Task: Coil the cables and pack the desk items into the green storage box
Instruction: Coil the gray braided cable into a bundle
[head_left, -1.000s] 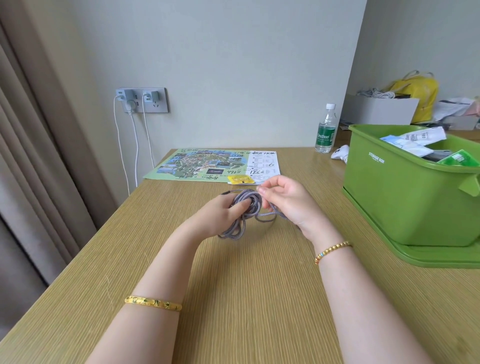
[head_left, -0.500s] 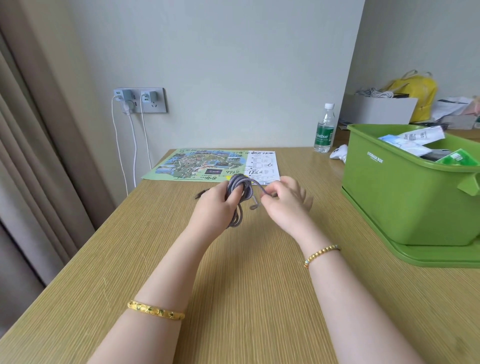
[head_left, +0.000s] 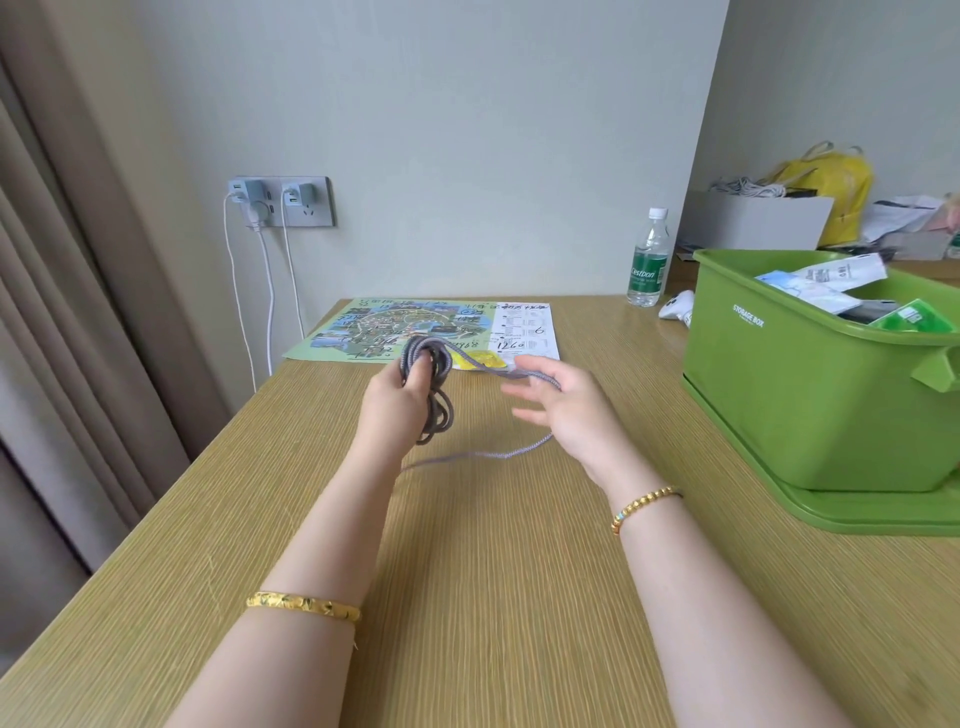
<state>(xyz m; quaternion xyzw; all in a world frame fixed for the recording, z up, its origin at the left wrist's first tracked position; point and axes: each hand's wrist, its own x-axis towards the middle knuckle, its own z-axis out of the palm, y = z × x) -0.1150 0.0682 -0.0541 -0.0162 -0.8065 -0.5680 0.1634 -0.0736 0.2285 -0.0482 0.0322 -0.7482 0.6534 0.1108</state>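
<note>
a: while the left hand (head_left: 392, 402) grips the grey cable (head_left: 434, 395) coil, fingers curled round the loops, what's the right doing?
b: right hand (head_left: 563, 402) is spread, fingers fairly straight and loose. a strand of the cable runs over its fingers from the coil, goes behind the hand and trails back toward the left forearm. can't tell if the thumb pinches it.
a: coil state?
b: several loops bunched, hanging below the left fist, held above the desk (head_left: 493, 571) near its middle, in front of the map sheet (head_left: 415, 327) at the far edge.
a: box?
b: green storage box (head_left: 810, 395) sits on its lid at the right edge, packets inside, well apart from the hands.
</note>
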